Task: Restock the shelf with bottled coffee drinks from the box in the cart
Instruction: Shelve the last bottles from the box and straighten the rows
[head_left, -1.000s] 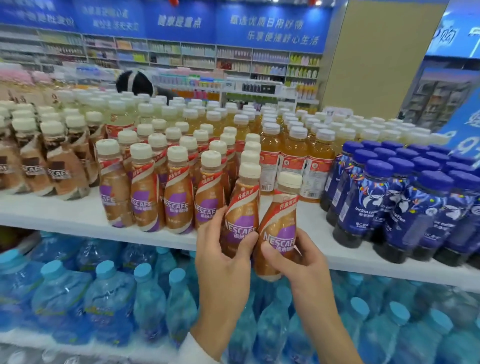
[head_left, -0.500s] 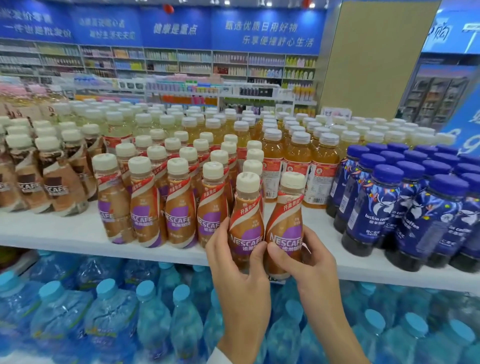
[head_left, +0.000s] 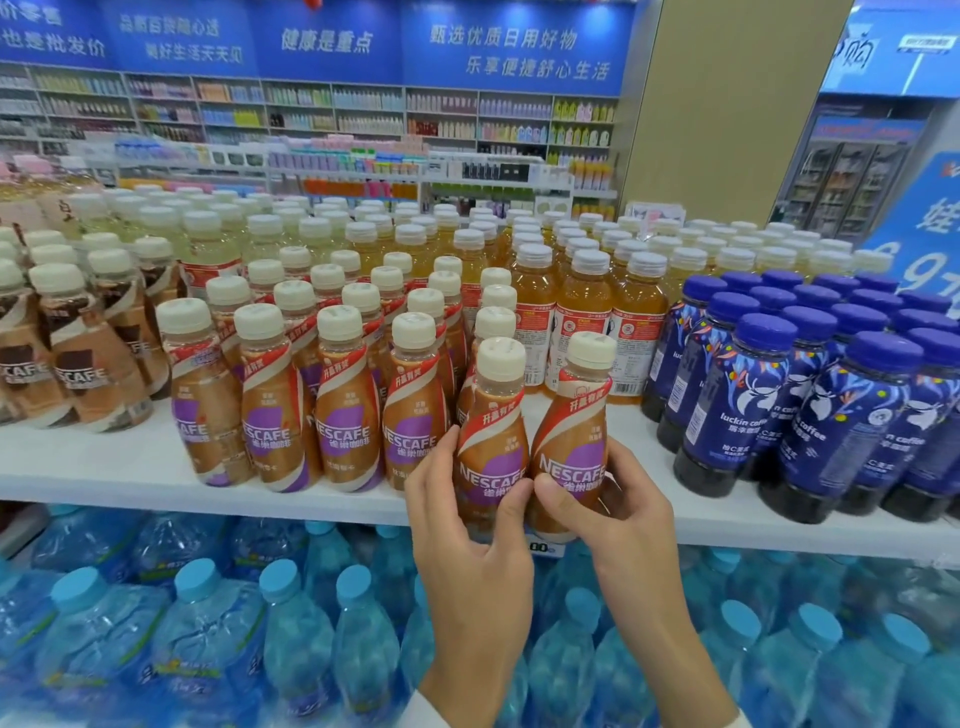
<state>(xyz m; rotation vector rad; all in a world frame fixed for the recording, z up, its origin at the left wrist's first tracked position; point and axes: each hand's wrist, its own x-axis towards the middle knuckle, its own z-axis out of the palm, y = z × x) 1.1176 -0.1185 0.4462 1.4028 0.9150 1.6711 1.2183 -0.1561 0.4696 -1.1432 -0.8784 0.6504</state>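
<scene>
Two brown Nescafe coffee bottles with cream caps stand side by side at the front edge of the white shelf (head_left: 104, 467). My left hand (head_left: 467, 525) grips the left bottle (head_left: 493, 415) around its lower body. My right hand (head_left: 613, 514) grips the right bottle (head_left: 576, 421) the same way. Both bottles are upright and touch each other, right of a front row of matching Nescafe bottles (head_left: 343, 415). The box and the cart are out of view.
Dark blue luckin coffee bottles (head_left: 841, 426) fill the shelf to the right. Orange tea bottles (head_left: 587, 306) stand behind, darker Nescafe bottles (head_left: 72, 358) at the left. Blue water bottles (head_left: 208, 639) pack the shelf below. Store aisles lie beyond.
Both hands have carried the two bottles up and forward from below the shelf edge onto its front, and set them upright beside the Nescafe row.
</scene>
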